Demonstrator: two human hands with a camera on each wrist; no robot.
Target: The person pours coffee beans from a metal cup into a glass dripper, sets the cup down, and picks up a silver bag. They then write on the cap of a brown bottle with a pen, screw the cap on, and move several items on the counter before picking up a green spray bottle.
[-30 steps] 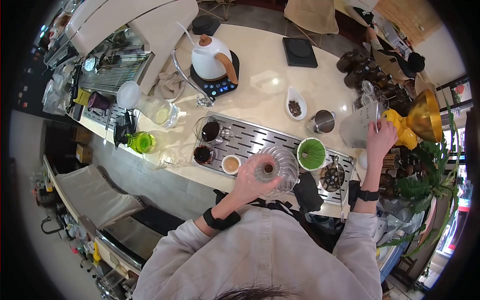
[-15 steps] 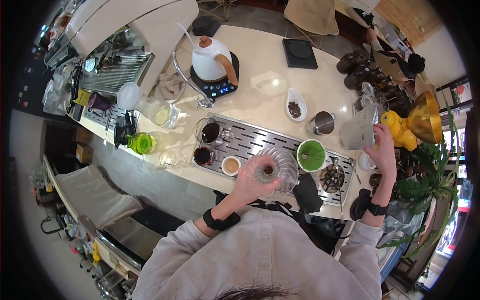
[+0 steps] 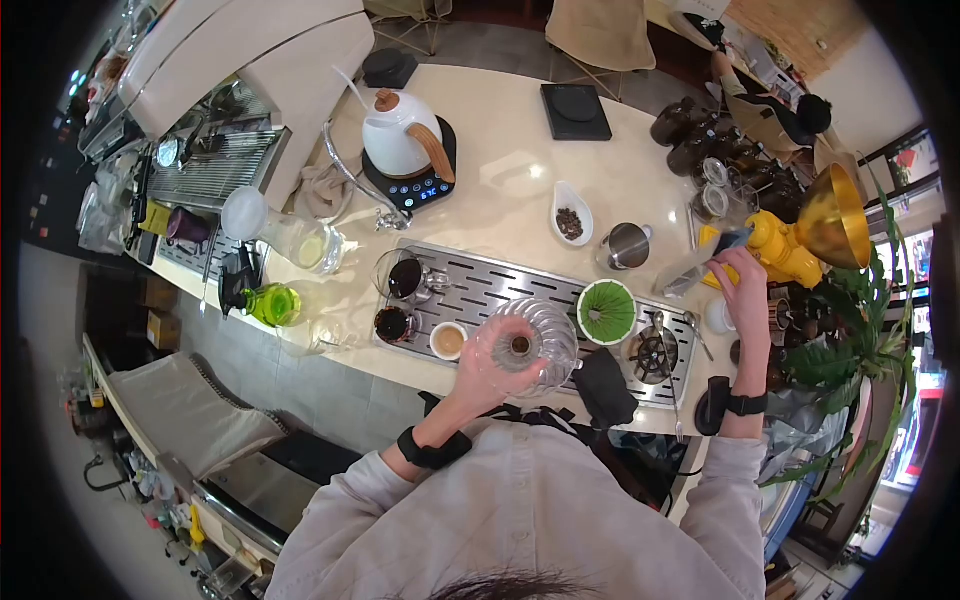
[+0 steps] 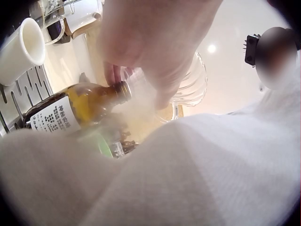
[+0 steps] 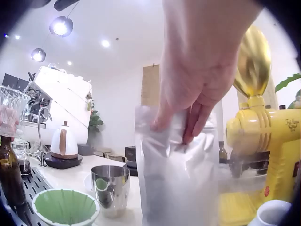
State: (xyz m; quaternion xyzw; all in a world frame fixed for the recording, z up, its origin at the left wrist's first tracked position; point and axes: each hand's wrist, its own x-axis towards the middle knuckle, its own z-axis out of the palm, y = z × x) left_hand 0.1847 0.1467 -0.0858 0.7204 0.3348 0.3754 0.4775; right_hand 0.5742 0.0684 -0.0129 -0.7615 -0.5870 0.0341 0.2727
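My left hand grips a ribbed clear-glass vessel, wide at the top and narrow below. In the left wrist view a brown glass bottle with a white label has its neck right at that hand's fingers. The right wrist view has the ribbed glass directly over the bottle's mouth. My right hand pinches the top of a silver foil bag, thumb on one side and fingers on the other. In the head view the bag stands at the counter's right, beside the yellow grinder.
A slotted metal drip tray bears a green ribbed dripper, a cup of milky coffee and two glasses of dark liquid. Beyond it are a metal cup, a white dish of beans and a white kettle.
My right hand has come toward me, and the foil bag has turned so that a narrower side shows in the head view. The left hand still holds the ribbed glass. The head view has shifted slightly.
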